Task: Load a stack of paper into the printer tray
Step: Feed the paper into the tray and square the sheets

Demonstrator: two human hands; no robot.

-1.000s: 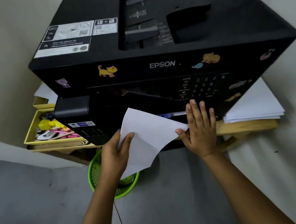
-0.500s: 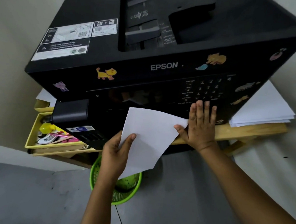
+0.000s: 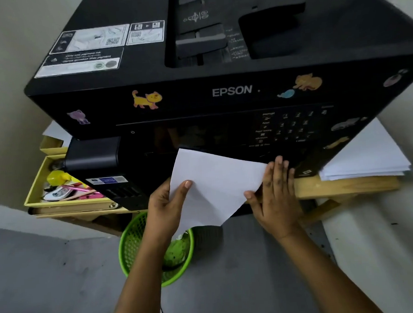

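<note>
A black Epson printer (image 3: 221, 92) with cat stickers stands on a wooden table (image 3: 347, 186). A white sheet of paper (image 3: 214, 180) hangs tilted in front of the printer's lower front. My left hand (image 3: 165, 207) grips the sheet's lower left edge, thumb on top. My right hand (image 3: 275, 195) lies flat with straight fingers against the printer's lower front, its thumb at the sheet's right edge. The paper and my hands hide the tray opening. A stack of white paper (image 3: 365, 156) lies on the table to the right of the printer.
A yellow drawer box (image 3: 33, 191) with pens and small items sits left of the printer. Below the table, a green mesh basket (image 3: 134, 252) stands on the grey floor. Walls close in on the left and right.
My right hand has slid down from the keypad area to the printer's lower front edge. The left hand keeps holding the sheet in nearly the same place.
</note>
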